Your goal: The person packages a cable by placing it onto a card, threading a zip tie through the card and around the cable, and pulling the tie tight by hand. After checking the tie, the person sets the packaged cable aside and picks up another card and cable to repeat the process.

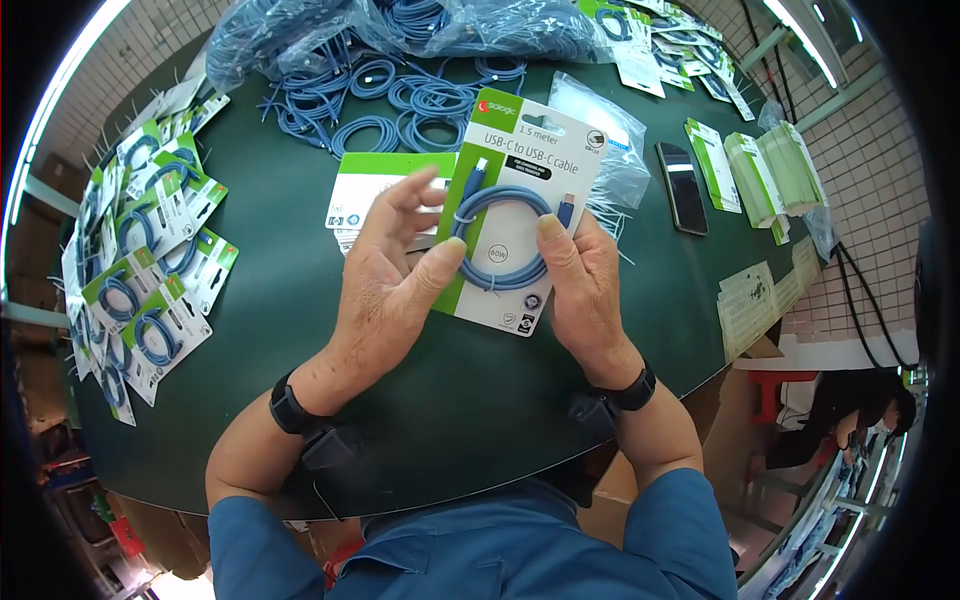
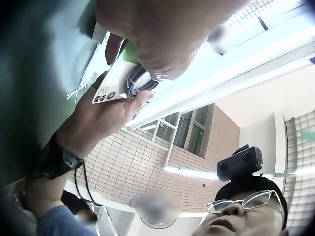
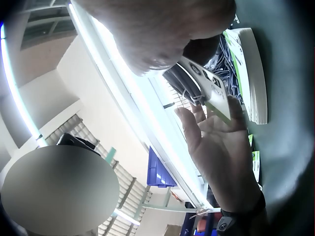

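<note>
A USB-C cable on its white and green card [image 1: 505, 230], the blue coil fastened on the front, is upright before me in the head view. My right hand [image 1: 588, 290] pinches the card's right edge, thumb on the front and fingers behind. At the left edge is my left hand [image 1: 385, 275], its fingers loosely spread and its thumb by the coil. The right wrist view shows this left hand [image 3: 221, 152] with the thumb apart from the card [image 3: 216, 96]. Behind lies a stack of cards [image 1: 355, 190], partly hidden.
Carded cables [image 1: 150, 260] lie heaped at the left. Loose blue coils [image 1: 370, 135] and a plastic bag of cables [image 1: 480, 35] lie at the back. A phone [image 1: 682, 190], a clear bag [image 1: 605, 125] and card stacks [image 1: 755, 180] are to the right.
</note>
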A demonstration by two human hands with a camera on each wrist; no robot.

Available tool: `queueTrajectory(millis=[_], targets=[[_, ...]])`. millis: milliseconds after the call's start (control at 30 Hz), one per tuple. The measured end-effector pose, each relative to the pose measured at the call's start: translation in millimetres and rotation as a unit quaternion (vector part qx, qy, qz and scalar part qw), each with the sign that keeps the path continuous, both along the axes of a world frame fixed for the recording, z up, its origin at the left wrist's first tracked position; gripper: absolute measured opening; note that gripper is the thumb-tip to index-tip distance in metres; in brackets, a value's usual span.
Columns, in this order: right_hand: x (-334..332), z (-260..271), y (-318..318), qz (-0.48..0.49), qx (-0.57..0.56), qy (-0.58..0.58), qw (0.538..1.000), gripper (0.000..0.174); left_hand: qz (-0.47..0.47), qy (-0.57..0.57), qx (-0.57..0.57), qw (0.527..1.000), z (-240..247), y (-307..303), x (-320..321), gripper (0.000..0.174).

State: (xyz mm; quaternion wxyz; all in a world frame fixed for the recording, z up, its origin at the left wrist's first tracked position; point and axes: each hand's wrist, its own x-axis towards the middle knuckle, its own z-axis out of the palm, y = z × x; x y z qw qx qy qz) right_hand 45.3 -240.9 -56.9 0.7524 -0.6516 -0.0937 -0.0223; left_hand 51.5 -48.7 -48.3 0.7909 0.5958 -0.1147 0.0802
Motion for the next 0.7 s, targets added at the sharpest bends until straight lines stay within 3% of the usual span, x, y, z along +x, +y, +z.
queueTrajectory(millis=[67, 200, 233, 300, 333, 367, 400, 467, 533, 600, 700], targets=[[0.0, -0.1, 0.1, -0.006, 0.034, -0.004, 0.999, 0.044, -0.149, 0.101, -0.012, 0.984, -5.4, 9.3, -3.5, 0.048], [-3.2, 5.4, 3.3, -0.009, 0.045, -0.026, 0.999, 0.038, -0.177, 0.191, -0.024, 0.965, -1.1, 9.3, -8.2, 0.048], [-2.4, 6.8, -1.4, -0.012, 0.02, -0.045, 0.999, 0.045, -0.172, 0.184, -0.026, 0.967, 2.0, 12.8, -5.2, 0.048], [6.0, 15.3, -13.1, -0.009, -0.009, -0.072, 0.997, 0.053, -0.178, 0.099, 0.124, 0.971, 17.5, 27.9, 3.2, 0.049], [11.9, 21.6, -20.1, -0.074, -0.013, -0.144, 0.987, 0.057, -0.177, 0.058, 0.198, 0.962, 24.6, 33.4, 4.5, 0.05], [16.1, 27.6, -26.7, -0.138, -0.015, -0.214, 0.967, 0.061, -0.171, 0.054, 0.195, 0.964, 30.5, 36.6, 3.9, 0.05], [16.8, 34.1, -33.4, -0.133, -0.017, -0.219, 0.966, 0.061, -0.164, 0.005, 0.238, 0.957, 36.4, 39.8, 3.5, 0.05], [9.4, 48.8, -46.1, -0.134, -0.114, -0.236, 0.956, 0.059, -0.147, -0.088, 0.322, 0.931, 46.3, 44.4, 1.6, 0.052], [-2.0, 63.5, -42.3, -0.132, -0.162, -0.245, 0.947, 0.058, -0.134, -0.094, 0.342, 0.925, 54.7, 42.9, -4.3, 0.053], [-14.2, 75.0, -26.0, 0.004, -0.333, -0.239, 0.912, 0.055, -0.123, -0.103, 0.388, 0.907, 60.1, 40.4, -8.6, 0.055], [-17.1, 70.6, -14.2, 0.039, -0.415, -0.219, 0.882, 0.048, -0.094, -0.103, 0.359, 0.923, 54.8, 44.8, -6.6, 0.058]])
